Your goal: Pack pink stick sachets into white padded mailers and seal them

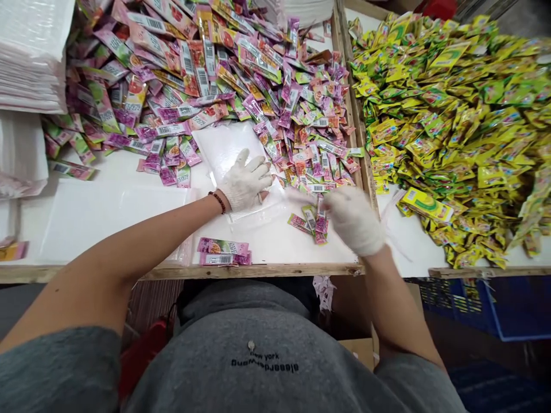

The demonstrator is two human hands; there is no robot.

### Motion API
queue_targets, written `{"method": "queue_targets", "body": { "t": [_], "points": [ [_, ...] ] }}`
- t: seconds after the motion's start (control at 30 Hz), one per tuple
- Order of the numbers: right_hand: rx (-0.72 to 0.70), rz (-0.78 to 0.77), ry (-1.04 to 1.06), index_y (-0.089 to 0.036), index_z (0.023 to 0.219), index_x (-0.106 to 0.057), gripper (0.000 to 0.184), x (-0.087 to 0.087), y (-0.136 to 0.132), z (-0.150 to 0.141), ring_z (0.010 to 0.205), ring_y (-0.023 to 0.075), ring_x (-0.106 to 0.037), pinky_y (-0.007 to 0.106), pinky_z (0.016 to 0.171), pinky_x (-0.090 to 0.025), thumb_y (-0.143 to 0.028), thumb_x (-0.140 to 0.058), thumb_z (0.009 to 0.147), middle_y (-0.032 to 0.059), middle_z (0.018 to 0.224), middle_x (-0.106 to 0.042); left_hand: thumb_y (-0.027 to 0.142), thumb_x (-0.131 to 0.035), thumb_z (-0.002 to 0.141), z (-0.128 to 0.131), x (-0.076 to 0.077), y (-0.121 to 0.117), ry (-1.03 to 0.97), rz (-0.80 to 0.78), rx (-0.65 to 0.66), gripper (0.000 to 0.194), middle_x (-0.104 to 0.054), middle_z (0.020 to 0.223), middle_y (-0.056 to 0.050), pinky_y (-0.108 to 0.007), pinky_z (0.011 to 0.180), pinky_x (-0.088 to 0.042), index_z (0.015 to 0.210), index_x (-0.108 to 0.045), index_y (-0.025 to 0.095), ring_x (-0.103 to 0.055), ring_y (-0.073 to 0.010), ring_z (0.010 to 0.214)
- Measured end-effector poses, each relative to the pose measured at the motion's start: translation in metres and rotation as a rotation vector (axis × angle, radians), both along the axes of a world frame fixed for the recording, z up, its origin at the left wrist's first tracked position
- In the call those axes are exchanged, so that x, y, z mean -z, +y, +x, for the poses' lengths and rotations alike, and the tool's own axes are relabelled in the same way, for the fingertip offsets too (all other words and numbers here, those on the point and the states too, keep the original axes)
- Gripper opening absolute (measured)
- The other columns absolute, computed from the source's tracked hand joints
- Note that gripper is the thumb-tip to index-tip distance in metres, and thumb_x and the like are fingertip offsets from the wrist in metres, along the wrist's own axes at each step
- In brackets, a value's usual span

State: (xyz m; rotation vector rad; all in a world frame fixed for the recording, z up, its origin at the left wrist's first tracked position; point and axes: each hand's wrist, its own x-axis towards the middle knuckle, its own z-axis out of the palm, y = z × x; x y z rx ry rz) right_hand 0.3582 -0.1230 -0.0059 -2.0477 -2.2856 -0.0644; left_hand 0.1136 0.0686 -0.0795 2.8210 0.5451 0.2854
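My left hand (247, 180), in a white knit glove, lies with fingers spread on a white plastic mailing bag (221, 146). The bag rests flat on the white table and its near edge looks clear. To the right, my gloved right hand (355, 221) is blurred by motion, its fingers drawn together. A pale, smeared strip (299, 197) stretches from the bag's side to these fingers. Just left of that hand lie a few small purple and green sachets (310, 221). Several more sachets (224, 251) sit by the table's front edge, below the bag.
A heap of pink and purple sachets (172, 74) spreads behind the bag. Beyond a wooden divider (359, 126) is a heap of yellow packets (451, 126). Stacked white bags (30, 63) stand at the left, and flat bags (107, 215) lie nearer. A blue crate (465, 301) is below.
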Motion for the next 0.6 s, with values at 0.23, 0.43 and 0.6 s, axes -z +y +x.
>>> {"method": "queue_targets", "body": {
  "t": [0.23, 0.43, 0.6],
  "points": [
    [0.067, 0.089, 0.105, -0.013, 0.131, -0.069, 0.043, 0.006, 0.003, 0.025, 0.127, 0.0328, -0.066, 0.052, 0.111, -0.052, -0.011, -0.053, 0.091, 0.0224, 0.135, -0.070, 0.032, -0.051, 0.101, 0.004, -0.004, -0.027, 0.165, 0.140, -0.173, 0.027, -0.064, 0.131, -0.020, -0.053, 0.092, -0.044, 0.118, -0.067, 0.017, -0.059, -0.0376, 0.115],
    [-0.436, -0.325, 0.163, -0.014, 0.126, -0.075, 0.038, 0.059, 0.060, -0.055, 0.140, 0.0337, -0.061, 0.058, 0.122, -0.043, -0.013, -0.057, 0.093, 0.0200, 0.149, -0.066, 0.042, -0.074, 0.091, -0.036, -0.021, -0.084, 0.197, 0.019, -0.231, 0.026, -0.067, 0.119, -0.017, -0.049, 0.088, -0.049, 0.102, -0.070, 0.019, -0.062, -0.0374, 0.112],
    [-0.331, -0.392, 0.439, -0.018, 0.111, -0.077, 0.026, 0.062, 0.084, -0.032, 0.116, 0.0244, -0.072, 0.043, 0.107, -0.056, -0.017, -0.057, 0.095, 0.0122, 0.127, -0.078, 0.019, -0.057, 0.095, -0.080, -0.021, -0.094, 0.127, -0.114, -0.356, 0.012, -0.072, 0.111, -0.013, -0.043, 0.087, -0.055, 0.095, -0.069, 0.021, -0.069, -0.0304, 0.102]
  ]
}}
